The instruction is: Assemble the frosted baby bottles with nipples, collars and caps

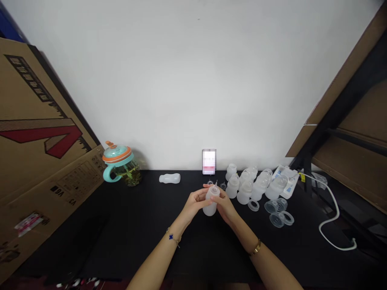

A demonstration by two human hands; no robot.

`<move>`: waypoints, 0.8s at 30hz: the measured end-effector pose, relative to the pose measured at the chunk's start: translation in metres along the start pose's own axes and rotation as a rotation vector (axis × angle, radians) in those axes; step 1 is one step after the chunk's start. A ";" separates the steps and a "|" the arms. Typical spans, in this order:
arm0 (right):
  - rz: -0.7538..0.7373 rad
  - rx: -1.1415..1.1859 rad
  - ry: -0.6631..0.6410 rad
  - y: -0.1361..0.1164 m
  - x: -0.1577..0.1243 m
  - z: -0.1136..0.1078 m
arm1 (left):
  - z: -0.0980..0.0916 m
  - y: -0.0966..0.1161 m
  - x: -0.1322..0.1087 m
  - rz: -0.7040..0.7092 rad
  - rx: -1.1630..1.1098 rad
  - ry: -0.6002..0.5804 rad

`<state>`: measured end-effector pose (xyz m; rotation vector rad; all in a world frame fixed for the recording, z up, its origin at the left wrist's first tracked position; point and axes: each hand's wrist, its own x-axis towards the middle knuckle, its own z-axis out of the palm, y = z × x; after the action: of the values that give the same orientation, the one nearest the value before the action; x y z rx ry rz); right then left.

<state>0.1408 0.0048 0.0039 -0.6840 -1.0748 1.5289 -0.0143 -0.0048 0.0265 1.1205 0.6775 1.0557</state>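
Note:
Both my hands hold one small translucent white bottle above the black table. My left hand wraps the bottle's left side, its fingers curled up near the top. From the right, my right hand grips the same bottle. A teat-like piece sits on the bottle's neck. Just right of my hands stands a cluster of several similar bottles. Clear caps and rings lie in front of that cluster.
A lone bottle lies on its side at the back. Beside it, a phone leans on the wall. A lidded teal and orange jug stands back left beside cardboard boxes. Shelving and a white cable are at the right.

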 end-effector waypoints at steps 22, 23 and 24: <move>-0.048 -0.089 0.165 0.015 0.002 -0.006 | 0.000 -0.016 0.004 0.099 0.067 0.040; -0.050 -0.095 0.171 0.015 0.002 -0.006 | 0.000 -0.017 0.004 0.104 0.069 0.048; -0.051 -0.100 0.176 0.014 0.002 -0.005 | -0.001 -0.019 0.005 0.108 0.070 0.057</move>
<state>0.1387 0.0084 -0.0109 -0.8376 -1.0326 1.3514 -0.0070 -0.0015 0.0082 1.2022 0.7101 1.1674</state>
